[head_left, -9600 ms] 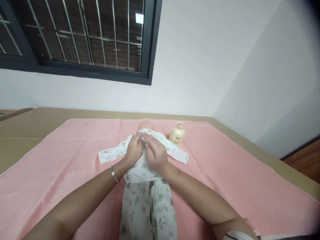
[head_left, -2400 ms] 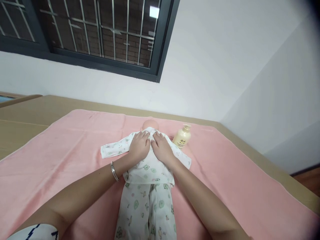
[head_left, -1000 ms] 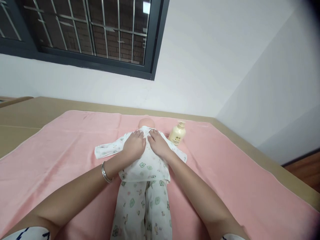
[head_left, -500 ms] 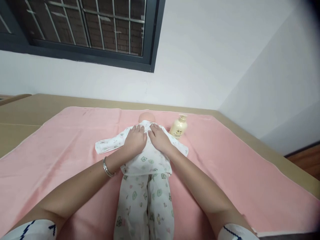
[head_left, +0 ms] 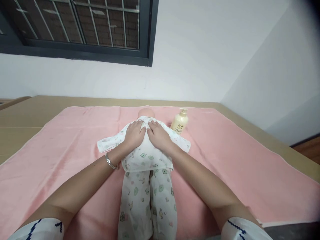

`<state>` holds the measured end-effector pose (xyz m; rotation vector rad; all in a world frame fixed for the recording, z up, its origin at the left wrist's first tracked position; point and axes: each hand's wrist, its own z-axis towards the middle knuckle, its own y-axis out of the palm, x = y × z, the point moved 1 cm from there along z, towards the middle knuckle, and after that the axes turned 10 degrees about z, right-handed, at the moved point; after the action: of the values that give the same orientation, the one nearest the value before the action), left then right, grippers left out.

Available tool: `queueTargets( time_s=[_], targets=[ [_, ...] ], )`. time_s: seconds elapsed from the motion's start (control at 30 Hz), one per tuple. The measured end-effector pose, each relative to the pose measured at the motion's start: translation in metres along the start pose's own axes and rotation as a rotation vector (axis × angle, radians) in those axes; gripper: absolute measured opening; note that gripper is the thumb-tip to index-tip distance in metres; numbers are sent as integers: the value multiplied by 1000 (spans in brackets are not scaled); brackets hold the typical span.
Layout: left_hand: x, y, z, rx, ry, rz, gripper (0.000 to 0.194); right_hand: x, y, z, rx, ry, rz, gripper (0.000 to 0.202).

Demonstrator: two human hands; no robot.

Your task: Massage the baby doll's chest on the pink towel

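A baby doll (head_left: 146, 112) lies stretched out on a pink cloth (head_left: 75, 133), its head at the far end. It wears a white printed top (head_left: 147, 156) and matching trousers (head_left: 161, 200), with the sleeves spread to both sides. My left hand (head_left: 135, 134) rests flat on the left of the doll's upper body, fingers stretched out. Beside it my right hand (head_left: 158, 135) lies flat on the right of the upper body, also with extended fingers. The two thumbs are close together near the middle. Neither hand holds anything.
A cream pump bottle (head_left: 179, 122) stands on the cloth to the right of the doll's head. Under the cloth is a tan surface (head_left: 20, 116), bordered by a white wall (head_left: 190, 66) at the back. A dark-framed window (head_left: 87, 53) with bars is at upper left.
The view has shifted slightly, so the doll and bottle appear a little higher. Both hands stay flat on the doll's upper body with nearly the same pose.
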<state>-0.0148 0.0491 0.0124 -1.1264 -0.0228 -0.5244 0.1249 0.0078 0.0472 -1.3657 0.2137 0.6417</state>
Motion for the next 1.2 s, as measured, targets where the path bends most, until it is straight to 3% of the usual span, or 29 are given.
queueTargets(
  time_s=[0.13, 0.33, 0.5, 0.63, 0.8, 1.0, 1.1, 1.2],
  targets=[
    [2, 5, -5, 25, -23, -33, 46, 12, -3, 10, 28, 39, 47, 53],
    [-4, 9, -12, 141, -54, -180, 45, 5, -2, 2, 191, -91, 74, 54],
    [-5, 13, -14, 188, -60, -208, 41, 4, 0, 3, 114, -113, 101, 48],
    [-5, 12, -13, 180, -53, -210, 40, 0, -3, -1, 242, -166, 102, 50],
    [-5, 11, -13, 180, -58, -228, 41, -4, 1, -3, 67, -186, 43, 43],
    [-4, 9, -13, 177, -67, -261, 41, -7, -3, -5, 152, -139, -4, 48],
    [-2, 7, -13, 182, -75, -279, 42, -9, -2, -6, 6, -100, -59, 48],
    [0, 3, -14, 153, -93, -322, 41, -23, -22, -19, -99, -148, -83, 42]
  ],
)
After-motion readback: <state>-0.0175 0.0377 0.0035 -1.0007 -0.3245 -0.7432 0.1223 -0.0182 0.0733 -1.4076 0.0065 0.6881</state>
